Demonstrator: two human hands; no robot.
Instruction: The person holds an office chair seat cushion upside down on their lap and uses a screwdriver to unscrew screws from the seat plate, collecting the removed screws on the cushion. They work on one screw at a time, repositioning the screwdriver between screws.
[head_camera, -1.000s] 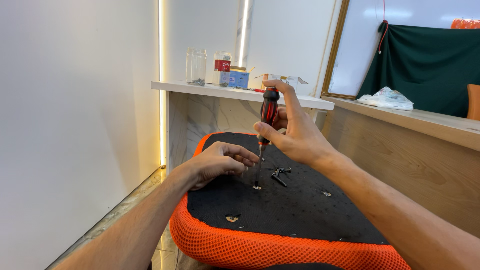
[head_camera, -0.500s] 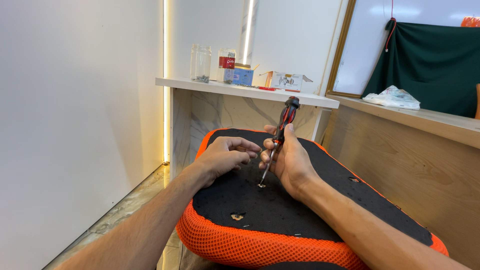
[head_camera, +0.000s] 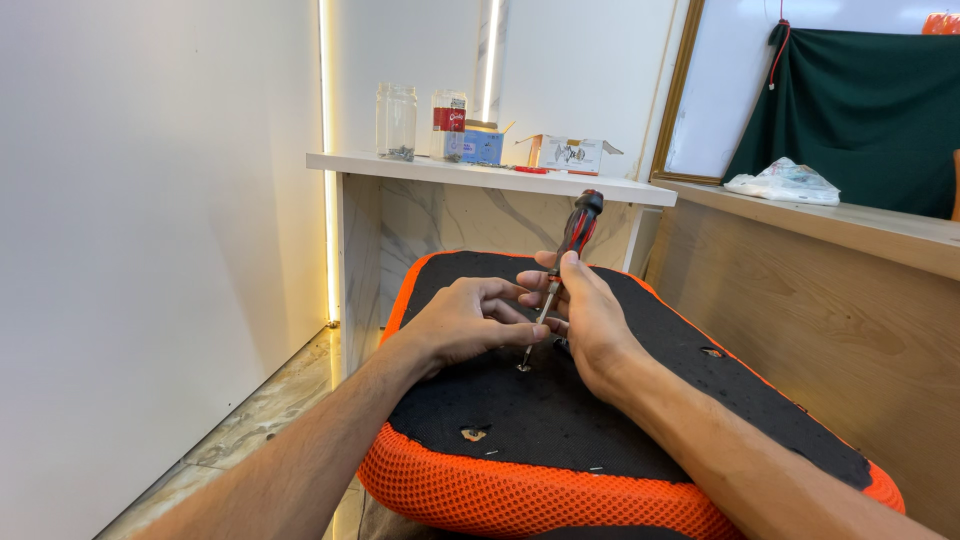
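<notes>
white shelf (head_camera: 500, 176) — jars (head_camera: 400, 122), boxes (head_camera: 567, 153)
</notes>
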